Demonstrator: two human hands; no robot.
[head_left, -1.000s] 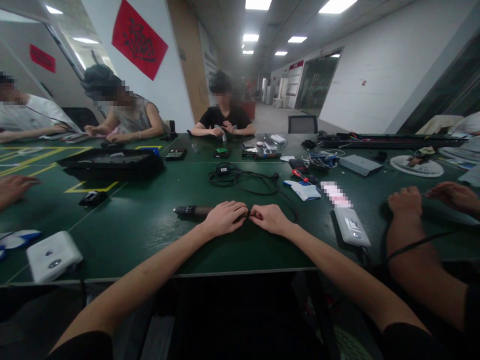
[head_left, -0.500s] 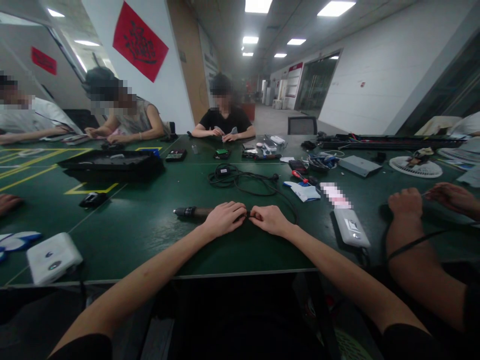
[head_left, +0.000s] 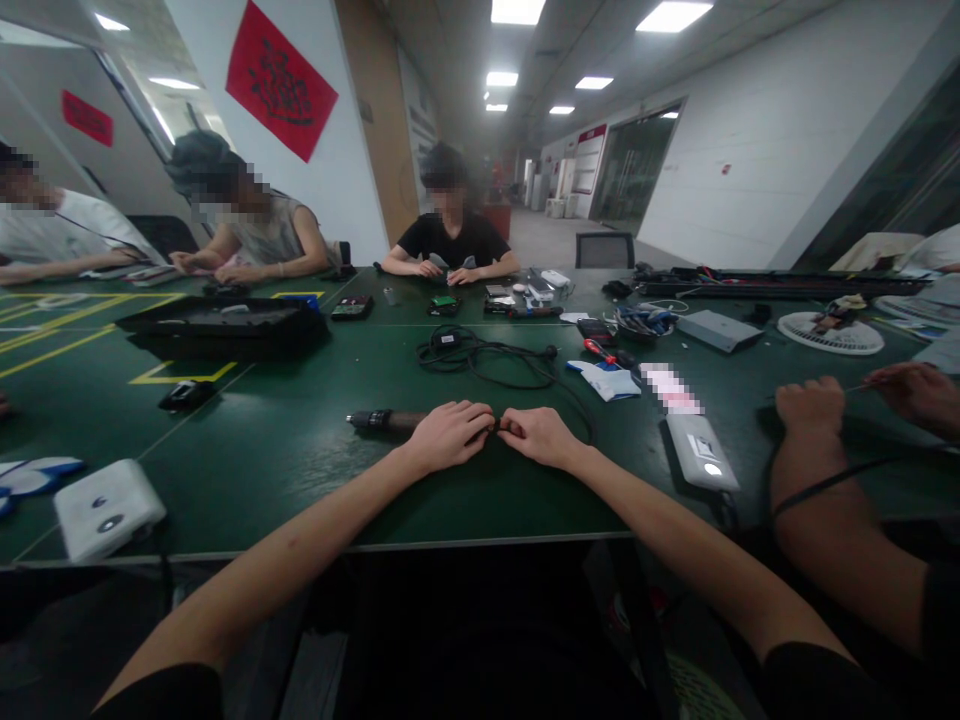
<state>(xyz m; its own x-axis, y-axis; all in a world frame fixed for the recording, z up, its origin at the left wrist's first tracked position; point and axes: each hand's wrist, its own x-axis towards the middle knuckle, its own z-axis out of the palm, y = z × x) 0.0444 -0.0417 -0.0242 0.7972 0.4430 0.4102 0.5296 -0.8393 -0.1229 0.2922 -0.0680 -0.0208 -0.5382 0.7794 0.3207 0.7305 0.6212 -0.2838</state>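
Observation:
An electric screwdriver (head_left: 405,422) with a black chuck lies on the green table, its tip pointing left. My left hand (head_left: 448,436) is closed around its rear end. Just to the right, my right hand (head_left: 544,438) pinches the black cable end at the back of the tool, fingertips almost meeting those of the left. My fingers hide most of the join, so I cannot tell how far the plug sits in the tool. Beyond my hands lies a loosely coiled black power cord (head_left: 499,375) with a small black box (head_left: 448,340) on it.
White-and-blue gloves (head_left: 611,380), a red-handled screwdriver (head_left: 598,350) and a white power bank-like box (head_left: 701,452) lie right. Another white box (head_left: 109,510) and a black tray (head_left: 225,325) are left. A co-worker's arms (head_left: 832,480) reach in at right; others sit opposite.
My hands and the electric screwdriver stay in nearly the same place. The co-worker's hands at the right have shifted slightly, and a hand at the far left edge has almost withdrawn from view.

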